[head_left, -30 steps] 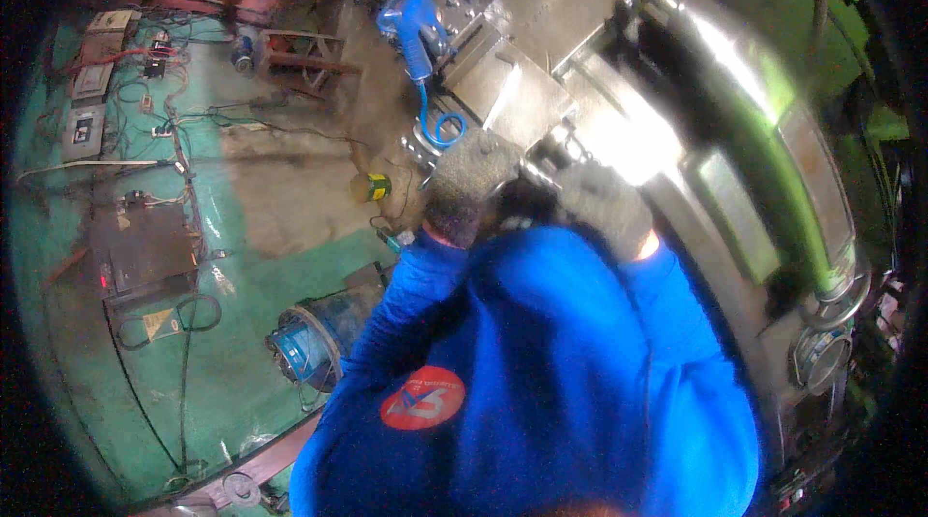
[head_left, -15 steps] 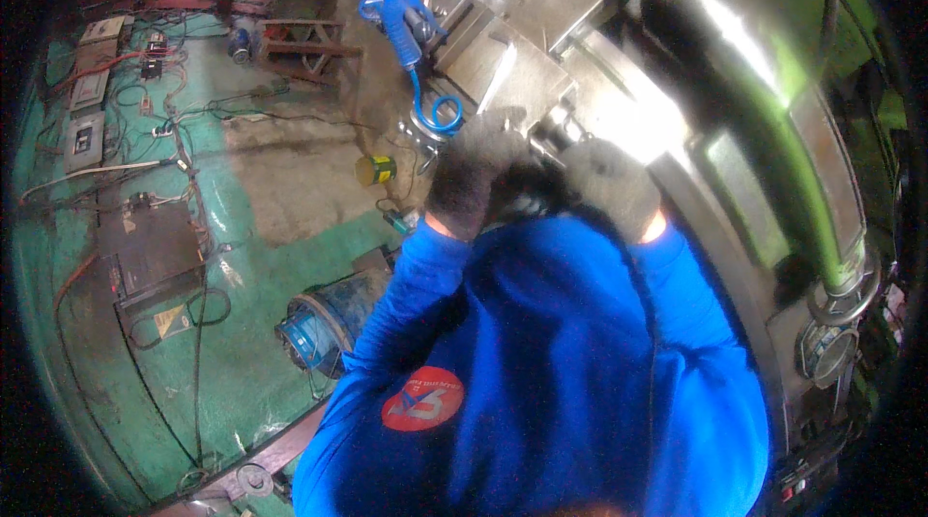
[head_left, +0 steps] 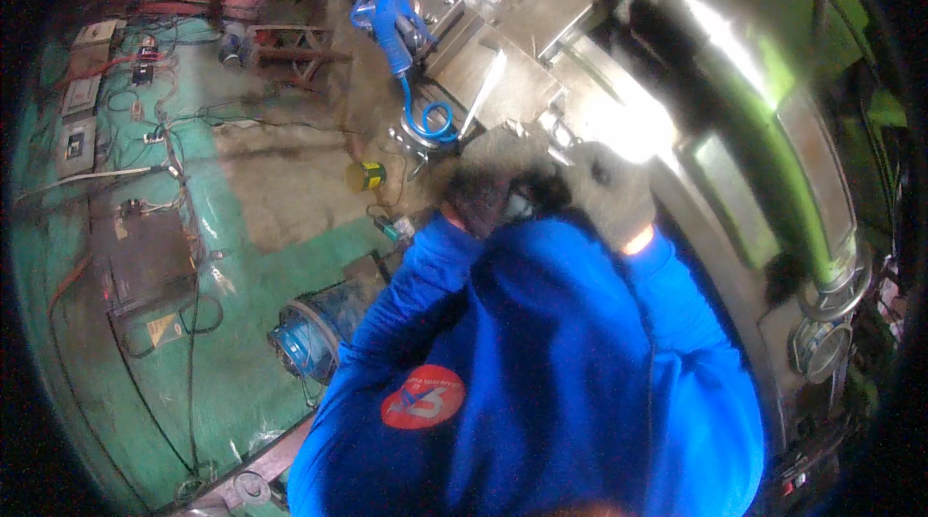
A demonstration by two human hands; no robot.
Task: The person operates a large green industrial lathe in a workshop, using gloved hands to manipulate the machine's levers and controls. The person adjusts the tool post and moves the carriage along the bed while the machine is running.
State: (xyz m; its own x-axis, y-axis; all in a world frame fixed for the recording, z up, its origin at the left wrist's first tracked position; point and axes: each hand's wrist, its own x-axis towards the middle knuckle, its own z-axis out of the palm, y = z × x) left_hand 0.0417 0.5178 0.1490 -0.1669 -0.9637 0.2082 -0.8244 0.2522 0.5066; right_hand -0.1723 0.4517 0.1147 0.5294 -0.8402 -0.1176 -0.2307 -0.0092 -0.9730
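Note:
Both my hands wear grey work gloves and are close together at the near edge of a bright metal machine block [head_left: 517, 82]. My left hand [head_left: 491, 174] is smeared by motion, and its fingers are hard to make out beside the block's near edge. My right hand [head_left: 611, 190] is curled next to a small shiny metal fitting [head_left: 559, 133]; what it grips, if anything, is hidden by the glove. A blue air blow gun [head_left: 391, 24] with a coiled blue hose [head_left: 432, 121] hangs to the left of the block.
On my right runs a large curved machine body with a green edge [head_left: 802, 179]. A blue motor-like cylinder [head_left: 314, 338] and a yellow-black can [head_left: 366, 176] are on the floor at left. Cables and a dark flat box [head_left: 145, 251] lie on the green floor [head_left: 251, 304].
My left hand has shifted slightly down and right, closer to my body. My right hand stays by the fitting, moving only a little. The whole view has shifted slightly.

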